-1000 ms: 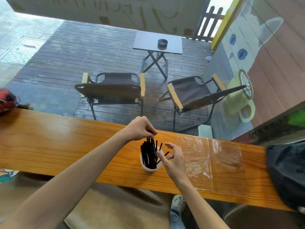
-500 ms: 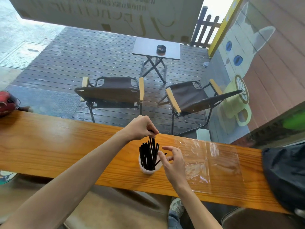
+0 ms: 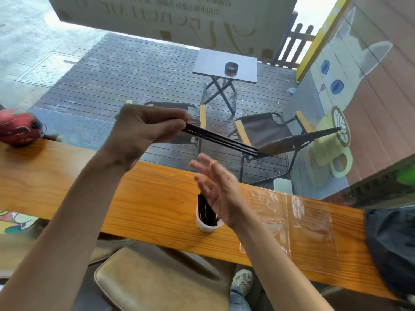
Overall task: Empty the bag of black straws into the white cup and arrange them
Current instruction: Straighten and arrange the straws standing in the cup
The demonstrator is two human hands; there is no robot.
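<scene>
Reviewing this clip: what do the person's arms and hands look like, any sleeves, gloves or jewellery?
Both forearms are bare as far as the view shows, with no sleeves in view. The left hand and right hand wear no gloves; no rings, watch or bracelets are visible on either.

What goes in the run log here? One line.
left hand: holds black straws aloft | right hand: open above white cup | plastic bag: empty, flat

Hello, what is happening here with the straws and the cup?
A person at a wooden counter is sorting black straws. The left hand grips a few straws raised above the counter, pointing to the right. The right hand is open, fingers spread, just above the white cup, which holds the other straws upright. The empty clear bag lies flat on the counter to the right of the cup.
</scene>
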